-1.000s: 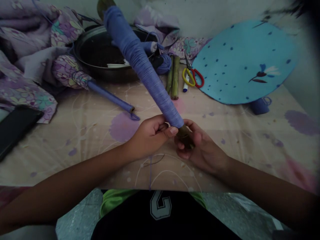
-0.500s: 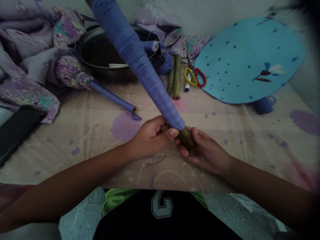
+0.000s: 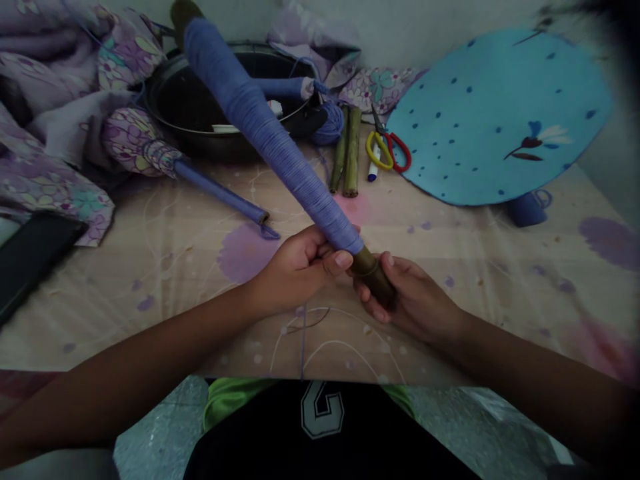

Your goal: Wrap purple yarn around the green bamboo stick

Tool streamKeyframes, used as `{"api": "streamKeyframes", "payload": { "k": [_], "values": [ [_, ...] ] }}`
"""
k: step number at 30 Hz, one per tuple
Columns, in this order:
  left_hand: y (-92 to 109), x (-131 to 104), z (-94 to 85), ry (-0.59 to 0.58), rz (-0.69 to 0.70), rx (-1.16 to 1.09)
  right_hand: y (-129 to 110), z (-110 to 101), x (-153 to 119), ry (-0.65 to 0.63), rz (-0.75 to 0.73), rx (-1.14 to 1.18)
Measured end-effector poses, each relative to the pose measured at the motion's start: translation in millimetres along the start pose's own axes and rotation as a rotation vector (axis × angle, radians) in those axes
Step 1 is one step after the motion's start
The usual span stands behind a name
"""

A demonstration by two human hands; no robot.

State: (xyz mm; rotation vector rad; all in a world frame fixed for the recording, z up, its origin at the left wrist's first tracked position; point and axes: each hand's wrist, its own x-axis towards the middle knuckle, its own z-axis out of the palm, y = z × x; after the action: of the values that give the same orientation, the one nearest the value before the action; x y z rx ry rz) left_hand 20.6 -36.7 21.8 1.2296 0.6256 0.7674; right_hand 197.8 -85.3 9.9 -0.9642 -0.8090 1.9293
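A bamboo stick (image 3: pixel 280 150) wound closely with blue-violet yarn slants from the upper left down to my hands, bare bamboo showing at both ends. My left hand (image 3: pixel 315 263) is closed around the yarn near the lower end of the winding, thumb lying along its near side. Lower down, my right hand (image 3: pixel 403 290) grips the bare bamboo end, its fingers curled beneath. A strand of yarn (image 3: pixel 303 343) hangs from below my left hand over the table's near edge.
Behind the stick stands a dark pan (image 3: pixel 175 127) with a wrapped stick across it. Scissors (image 3: pixel 387 150), a marker (image 3: pixel 373 170), bamboo pieces (image 3: pixel 353 153), a yarn ball (image 3: pixel 330 123) and a blue oval piece (image 3: pixel 495 127) lie at the back. A cloth-headed stick (image 3: pixel 220 187) and phone (image 3: pixel 37 260) are left.
The stick's upper end has dipped, so its bare far tip now shows. Both hands keep their hold in nearly the same place.
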Motion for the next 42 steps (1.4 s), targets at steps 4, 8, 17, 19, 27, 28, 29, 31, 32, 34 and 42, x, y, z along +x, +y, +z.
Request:
{"api": "streamKeyframes", "payload": {
  "k": [4,8,17,19,27,28,29,31,32,34,42],
  "values": [
    [-1,1,-0.4,-0.009,0.039,0.042,-1,-3,3,-0.084,0.07,0.087],
    [-4,2,-2.0,0.071,0.047,0.126,-1,-1,5,0.034,-0.03,0.142],
    [-1,7,-8.1,0.115,0.03,0.177,8,-4,5,0.146,-0.211,-0.079],
    [1,6,-7.3,0.108,0.035,0.156,8,-4,4,0.142,-0.182,-0.105],
    [-4,6,-5.2,0.155,0.036,0.213,4,1,3,0.196,-0.119,-0.049],
    [-5,6,-5.8,0.148,0.04,0.22,4,1,3,0.202,-0.131,-0.041],
    [-5,6,-6.5,0.132,0.043,0.221,5,1,3,0.208,-0.152,-0.036],
    [-6,5,-8.3,0.095,0.051,0.218,5,0,4,0.207,-0.202,-0.039],
    [-7,5,-9.1,0.081,0.055,0.219,6,-1,4,0.197,-0.212,-0.049],
    [-8,5,-10.6,0.066,0.063,0.231,7,-3,4,0.164,-0.204,-0.076],
    [-8,8,-9.4,0.118,0.029,0.171,7,-7,4,0.055,-0.142,-0.127]
  ]
}}
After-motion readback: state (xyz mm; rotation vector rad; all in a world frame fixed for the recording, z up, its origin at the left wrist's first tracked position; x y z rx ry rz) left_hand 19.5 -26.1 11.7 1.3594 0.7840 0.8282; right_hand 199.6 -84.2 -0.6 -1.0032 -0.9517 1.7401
